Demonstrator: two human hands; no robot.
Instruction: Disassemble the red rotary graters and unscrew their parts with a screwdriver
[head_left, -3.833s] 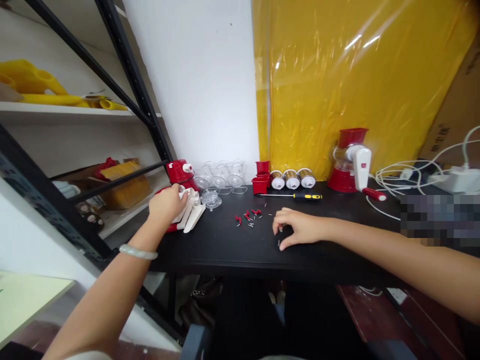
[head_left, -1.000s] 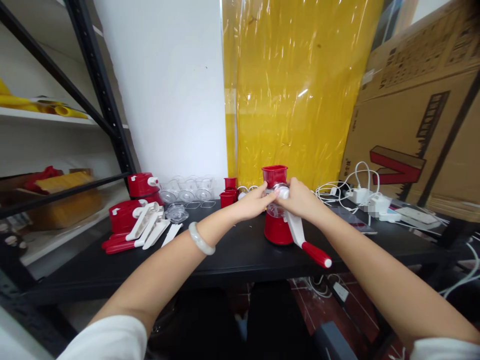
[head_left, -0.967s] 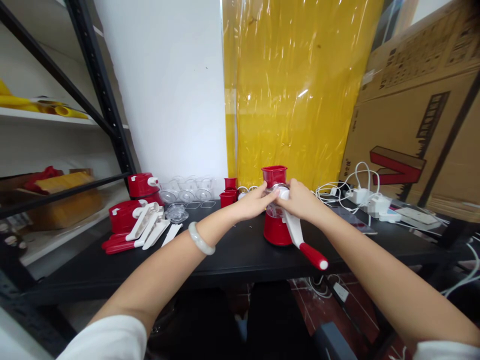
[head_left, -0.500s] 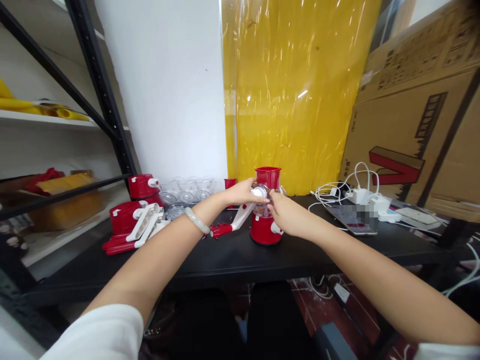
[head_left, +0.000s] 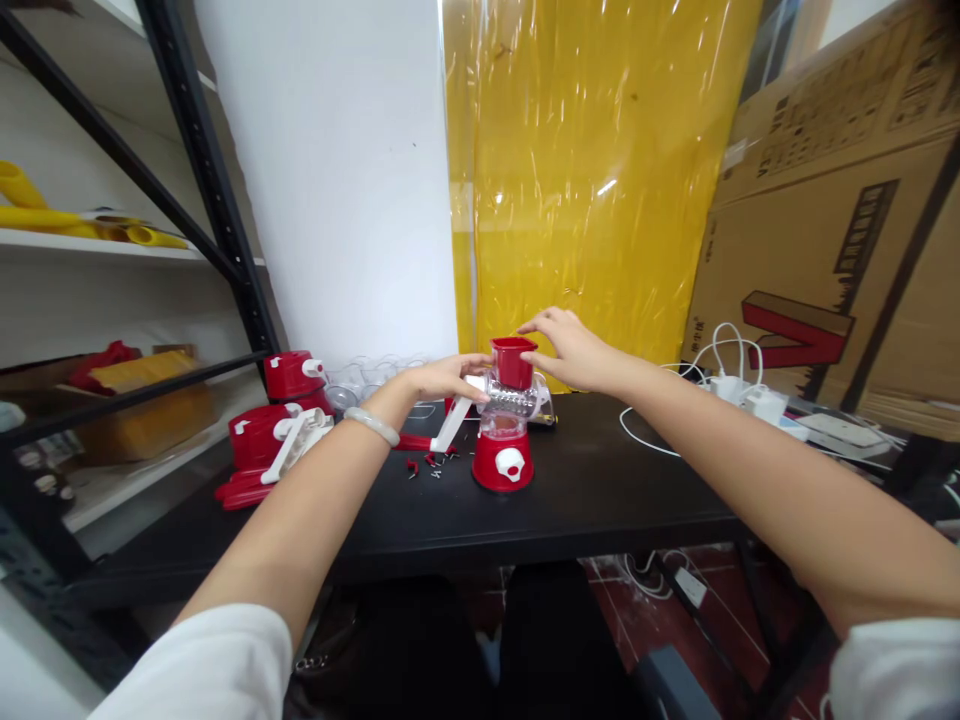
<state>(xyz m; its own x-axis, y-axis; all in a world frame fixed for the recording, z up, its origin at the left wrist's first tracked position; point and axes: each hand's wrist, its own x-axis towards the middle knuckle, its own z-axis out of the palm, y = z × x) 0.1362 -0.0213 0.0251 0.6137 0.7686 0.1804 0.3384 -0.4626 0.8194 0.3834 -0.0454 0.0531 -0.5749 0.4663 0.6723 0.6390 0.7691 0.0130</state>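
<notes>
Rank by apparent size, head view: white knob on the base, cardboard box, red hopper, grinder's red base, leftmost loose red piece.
1. Cardboard box, even cut off by the frame
2. Grinder's red base
3. Red hopper
4. White knob
5. Leftmost loose red piece

Drum grater from where I stand: square red plastic hopper (head_left: 513, 366) and round red plastic base (head_left: 503, 462) both glossy. Clear plastic housing (head_left: 504, 425), smooth, shiny. Perforated drum (head_left: 513, 398) reads as metal, rough with holes. White plastic crank arm (head_left: 450, 426) smooth, low sheen. Black tabletop (head_left: 592, 475) mostly matt, material unclear. Yellow plastic sheet (head_left: 585, 190) glossy, wrinkled. Brown cardboard box (head_left: 806, 250) matt. Black perforated shelf post (head_left: 196, 140) looks like painted metal. Pale bangle (head_left: 373, 426) smooth, polished. White cloth sleeve (head_left: 214, 660) soft, matt.
</notes>
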